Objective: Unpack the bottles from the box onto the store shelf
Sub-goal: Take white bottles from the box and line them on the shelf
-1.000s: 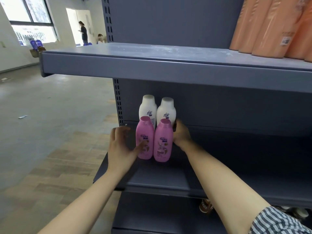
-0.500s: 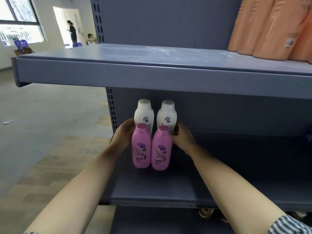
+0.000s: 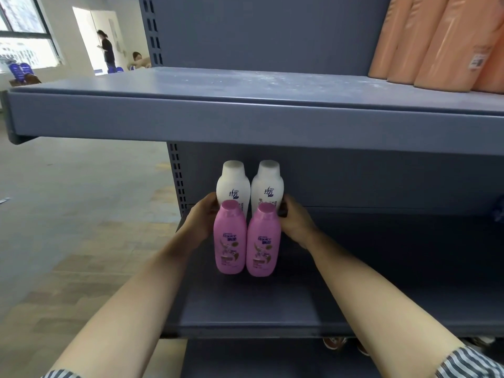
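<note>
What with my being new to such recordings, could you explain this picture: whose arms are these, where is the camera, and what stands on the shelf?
No machine here: these are a person's two bare arms, filmed by one camera worn on their head, looking forward and down. On the grey shelf stand four bottles: left white bottle and right white bottle behind, left pink bottle and right pink bottle in front. The left hand and right hand flank the group, fingers at the white ones; whether they grip is hidden. Orange packs stand on the upper shelf.
</note>
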A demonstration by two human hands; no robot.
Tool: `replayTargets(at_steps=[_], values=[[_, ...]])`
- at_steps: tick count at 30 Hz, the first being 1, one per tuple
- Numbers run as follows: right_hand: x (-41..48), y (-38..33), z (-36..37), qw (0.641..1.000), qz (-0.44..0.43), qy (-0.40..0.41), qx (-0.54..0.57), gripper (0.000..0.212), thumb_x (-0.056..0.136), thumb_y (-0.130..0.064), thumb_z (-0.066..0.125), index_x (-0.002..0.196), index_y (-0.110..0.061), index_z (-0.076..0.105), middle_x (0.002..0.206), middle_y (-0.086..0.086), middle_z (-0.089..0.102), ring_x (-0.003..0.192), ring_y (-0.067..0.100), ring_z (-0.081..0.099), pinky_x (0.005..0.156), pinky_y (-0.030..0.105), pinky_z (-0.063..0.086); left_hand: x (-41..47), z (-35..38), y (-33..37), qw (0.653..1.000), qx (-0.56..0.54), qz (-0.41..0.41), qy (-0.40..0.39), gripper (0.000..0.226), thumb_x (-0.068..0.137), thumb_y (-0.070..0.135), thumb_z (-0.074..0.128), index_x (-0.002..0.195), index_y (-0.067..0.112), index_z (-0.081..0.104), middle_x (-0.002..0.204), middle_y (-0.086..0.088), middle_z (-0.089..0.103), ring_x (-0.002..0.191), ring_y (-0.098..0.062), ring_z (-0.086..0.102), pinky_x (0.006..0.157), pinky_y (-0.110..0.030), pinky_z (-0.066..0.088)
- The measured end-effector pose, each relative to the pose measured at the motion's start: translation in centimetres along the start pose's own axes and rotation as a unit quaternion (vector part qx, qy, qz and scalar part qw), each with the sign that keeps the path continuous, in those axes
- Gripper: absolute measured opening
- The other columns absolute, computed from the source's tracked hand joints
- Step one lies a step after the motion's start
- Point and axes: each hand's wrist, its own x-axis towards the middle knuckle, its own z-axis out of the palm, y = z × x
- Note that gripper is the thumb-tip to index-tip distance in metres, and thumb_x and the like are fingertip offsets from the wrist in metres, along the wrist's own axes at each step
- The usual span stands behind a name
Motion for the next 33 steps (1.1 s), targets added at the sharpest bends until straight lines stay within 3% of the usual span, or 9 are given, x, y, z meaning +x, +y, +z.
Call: replayTargets(at_steps=[2, 6, 10, 12, 15, 18, 21, 27, 33], values=[[0.0, 0.0, 0.1, 1.000, 0.003, 0.000, 0.003, 0.057, 0.078, -0.030, 0.078, 0.127, -0.017, 0.052, 0.120, -0.002, 0.064, 0.108, 0.013, 0.060, 0.084, 0.029, 0.051, -0.2, 0.1, -0.1, 1.000, -0.010, 0.007, 0.001, 0.046, 0.066, 0.048, 0.062, 0.103, 0.021, 0.065, 0.108, -0.010, 0.069, 0.107, -0.035, 0.064, 0.095, -0.052, 0.050], [-0.4, -0.2, 0.2, 1.000, 0.009, 0.005, 0.003, 0.059, 0.079, -0.032, 0.078, 0.128, -0.017, 0.051, 0.120, -0.002, 0.063, 0.109, 0.014, 0.060, 0.083, 0.028, 0.050, 0.1, 0.4, -0.3, 0.997, -0.066, -0.032, 0.038, 0.029, 0.072, 0.040, 0.064, 0.091, 0.019, 0.068, 0.094, -0.008, 0.071, 0.103, -0.038, 0.064, 0.100, -0.055, 0.046], [-1.3, -0.7, 0.4, 1.000, 0.017, 0.001, 0.002, 0.058, 0.083, -0.031, 0.074, 0.133, -0.016, 0.048, 0.121, -0.004, 0.060, 0.108, 0.010, 0.056, 0.078, 0.017, 0.044, -0.3, 1.2, -0.4, 0.997, -0.054, -0.020, 0.054, 0.016, 0.095, 0.026, 0.051, 0.092, 0.018, 0.065, 0.089, -0.007, 0.070, 0.090, -0.028, 0.065, 0.087, -0.043, 0.052], [-1.9, -0.5, 0.4, 0.999, 0.030, -0.018, -0.017, 0.057, 0.085, -0.030, 0.071, 0.136, -0.018, 0.047, 0.129, -0.001, 0.059, 0.116, 0.014, 0.055, 0.088, 0.026, 0.045, -0.8, 1.3, -0.7, 0.999, -0.010, -0.005, 0.053, 0.017, 0.097, 0.026, 0.048, 0.096, 0.019, 0.064, 0.092, -0.006, 0.070, 0.091, -0.027, 0.066, 0.087, -0.041, 0.053], [-3.1, 0.0, 0.2, 0.997, 0.048, -0.033, -0.049, 0.054, 0.087, -0.031, 0.068, 0.136, -0.020, 0.048, 0.132, 0.000, 0.058, 0.121, 0.018, 0.055, 0.094, 0.031, 0.044, -1.8, 0.3, -1.7, 0.992, 0.117, 0.030, 0.042, 0.022, 0.098, 0.021, 0.047, 0.114, 0.016, 0.062, 0.109, -0.005, 0.068, 0.102, -0.027, 0.064, 0.097, -0.050, 0.049], [-4.4, 0.2, -0.3, 0.996, 0.040, -0.032, -0.070, 0.055, 0.086, -0.032, 0.070, 0.135, -0.020, 0.050, 0.132, -0.001, 0.059, 0.120, 0.017, 0.057, 0.098, 0.032, 0.046, -3.6, -0.5, -2.2, 0.952, 0.299, 0.051, 0.044, 0.029, 0.093, 0.024, 0.049, 0.120, 0.023, 0.061, 0.114, -0.004, 0.069, 0.107, -0.028, 0.064, 0.097, -0.048, 0.049], [-5.8, -0.1, -1.3, 0.994, 0.037, -0.030, -0.095, 0.051, 0.087, -0.026, 0.069, 0.135, -0.021, 0.050, 0.133, 0.001, 0.058, 0.123, 0.017, 0.055, 0.100, 0.030, 0.043, -5.9, -0.7, -2.4, 0.905, 0.415, 0.075, 0.064, 0.040, 0.092, 0.008, 0.053, 0.132, 0.013, 0.055, 0.125, -0.005, 0.064, 0.115, -0.028, 0.060, 0.096, -0.034, 0.046], [-10.8, -0.8, -3.3, 0.988, 0.049, -0.042, -0.139, 0.056, 0.089, -0.023, 0.065, 0.141, -0.020, 0.045, 0.137, 0.005, 0.053, 0.123, 0.021, 0.053, 0.097, 0.027, 0.042, -10.7, -0.8, -4.2, 0.877, 0.462, 0.051, 0.120, 0.047, 0.092, 0.024, 0.058, 0.136, 0.011, 0.052, 0.140, -0.010, 0.053, 0.129, -0.028, 0.050, 0.105, -0.033, 0.039], [-19.2, 0.5, -5.5, 0.989, 0.034, -0.042, -0.136, 0.055, 0.087, -0.019, 0.065, 0.139, -0.017, 0.048, 0.136, 0.008, 0.055, 0.124, 0.022, 0.053, 0.096, 0.024, 0.040, -18.2, 3.8, -6.0, 0.883, 0.443, 0.039, 0.151, 0.051, 0.091, 0.028, 0.058, 0.138, 0.008, 0.050, 0.139, -0.013, 0.054, 0.129, -0.029, 0.049, 0.104, -0.036, 0.040]])
